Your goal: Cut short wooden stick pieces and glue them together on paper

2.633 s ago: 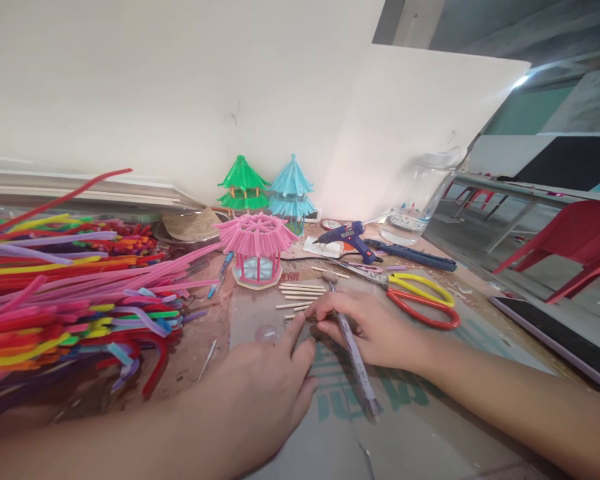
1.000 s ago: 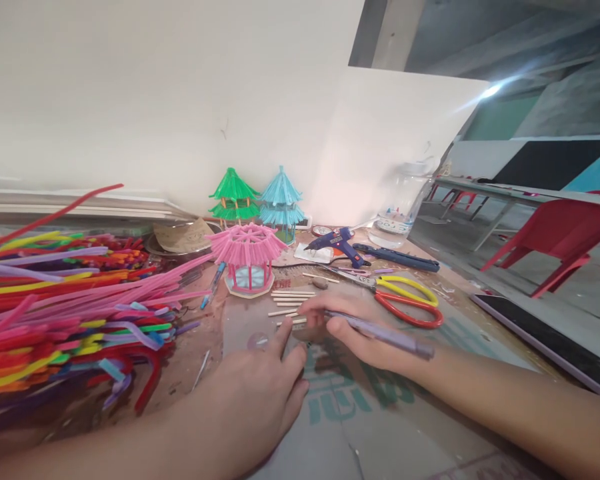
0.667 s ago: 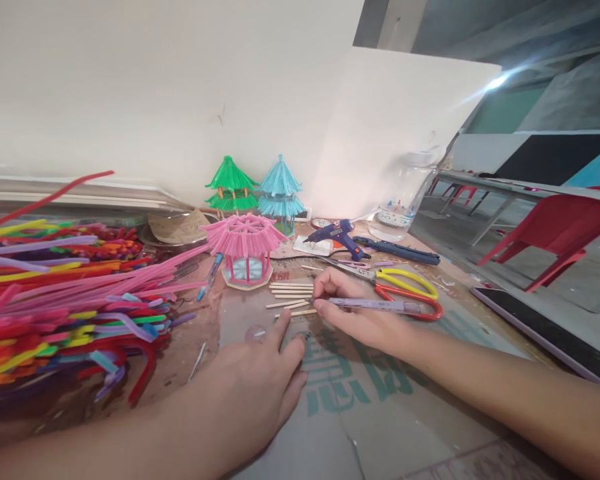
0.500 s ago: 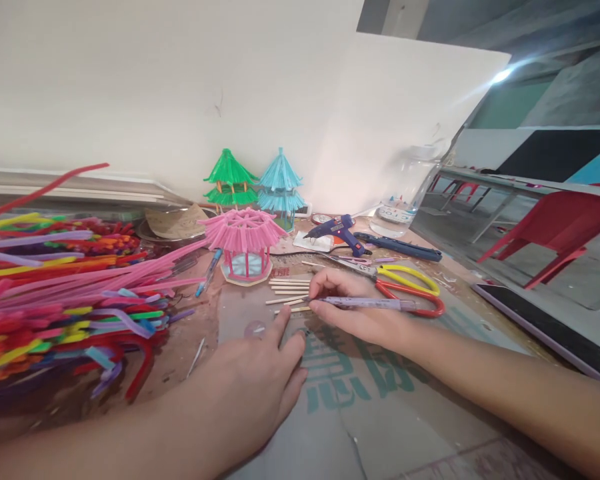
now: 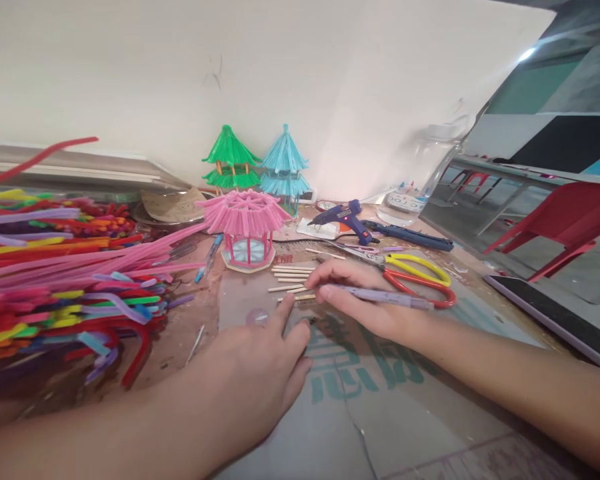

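right of the sticks (image 5: 291, 275), the right hand (image 5: 360, 308) grips a pen (image 5: 383, 296) between its fingers. the left hand (image 5: 255, 373), fingers open, lies before the sticks.

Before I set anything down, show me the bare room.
Free: the sheet between left hand and right forearm, and the strip between that forearm and the phone. Crowded: pipe cleaners at left; sticks, scissors, glue gun ahead.

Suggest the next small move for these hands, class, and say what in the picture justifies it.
Perhaps the left hand should straighten the nearest sticks: they slant against the neater row behind, and its index fingertip is beside them, while the right hand holds a purple pen.
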A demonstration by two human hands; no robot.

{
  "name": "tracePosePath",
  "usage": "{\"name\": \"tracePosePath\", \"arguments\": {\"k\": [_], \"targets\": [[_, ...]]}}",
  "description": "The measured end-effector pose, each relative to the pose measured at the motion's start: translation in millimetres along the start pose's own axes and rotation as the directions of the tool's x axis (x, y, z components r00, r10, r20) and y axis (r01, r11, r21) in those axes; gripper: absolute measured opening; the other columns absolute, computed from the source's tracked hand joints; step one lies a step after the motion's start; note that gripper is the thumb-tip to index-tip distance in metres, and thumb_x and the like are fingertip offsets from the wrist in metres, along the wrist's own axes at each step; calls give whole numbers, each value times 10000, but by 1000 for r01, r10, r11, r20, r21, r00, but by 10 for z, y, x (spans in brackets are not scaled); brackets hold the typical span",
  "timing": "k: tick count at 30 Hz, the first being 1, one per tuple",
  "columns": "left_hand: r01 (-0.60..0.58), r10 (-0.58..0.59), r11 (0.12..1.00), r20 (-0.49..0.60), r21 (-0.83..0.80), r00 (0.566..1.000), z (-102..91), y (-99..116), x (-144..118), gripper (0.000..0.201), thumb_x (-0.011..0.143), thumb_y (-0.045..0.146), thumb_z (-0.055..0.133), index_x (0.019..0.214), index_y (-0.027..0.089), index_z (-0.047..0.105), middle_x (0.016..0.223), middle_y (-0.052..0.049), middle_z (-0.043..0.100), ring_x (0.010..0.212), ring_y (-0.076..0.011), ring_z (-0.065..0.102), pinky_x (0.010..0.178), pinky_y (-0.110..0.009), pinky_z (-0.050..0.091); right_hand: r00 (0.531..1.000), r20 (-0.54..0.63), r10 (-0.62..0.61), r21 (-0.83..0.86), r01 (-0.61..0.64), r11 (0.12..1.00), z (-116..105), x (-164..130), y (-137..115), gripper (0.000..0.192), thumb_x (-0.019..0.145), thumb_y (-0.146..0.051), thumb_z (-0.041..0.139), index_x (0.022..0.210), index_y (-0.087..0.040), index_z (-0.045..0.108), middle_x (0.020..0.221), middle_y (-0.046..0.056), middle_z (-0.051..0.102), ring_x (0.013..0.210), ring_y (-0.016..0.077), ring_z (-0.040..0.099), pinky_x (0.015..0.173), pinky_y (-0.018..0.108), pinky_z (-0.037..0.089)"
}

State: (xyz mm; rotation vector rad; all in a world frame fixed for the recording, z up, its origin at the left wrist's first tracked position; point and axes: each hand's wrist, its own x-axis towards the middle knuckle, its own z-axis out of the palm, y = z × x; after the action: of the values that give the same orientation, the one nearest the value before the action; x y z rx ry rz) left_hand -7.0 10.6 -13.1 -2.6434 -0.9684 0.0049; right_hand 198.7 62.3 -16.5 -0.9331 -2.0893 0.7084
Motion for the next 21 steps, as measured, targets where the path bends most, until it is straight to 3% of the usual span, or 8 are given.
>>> {"name": "tracePosePath", "arguments": {"k": [5,14,21], "targets": [[-1,1,999,2,-33,1000,0,2,-2,335,980,269,415,1189,180,661,1283,-164,614,1063,-261,646,536,-265,502,994,-97,43,-11,-44,999,22,-38,77,93,860,-244,553,949,-219,557,814,-1,632,686,138,562,611,248,427],[14,-14,999,-14,-31,1000,5,-9,-13,312,930,261,512,1202,202,653,1306,-152,604,1114,-283,631,516,-266,481,998,-29,49,13,-49,999,39,28,25,65,773,-209,524,734,-218,473,620,-50,473,530,104,412,485,225,323],[19,-20,999,-14,-41,1000,16,-12,-14,330,930,272,524,1233,206,636,1326,-151,591,1103,-283,635,503,-263,467,998,13,57,10,-57,998,59,37,20,57,744,-194,501,705,-217,466,605,-48,487,514,101,398,463,225,305]]}}
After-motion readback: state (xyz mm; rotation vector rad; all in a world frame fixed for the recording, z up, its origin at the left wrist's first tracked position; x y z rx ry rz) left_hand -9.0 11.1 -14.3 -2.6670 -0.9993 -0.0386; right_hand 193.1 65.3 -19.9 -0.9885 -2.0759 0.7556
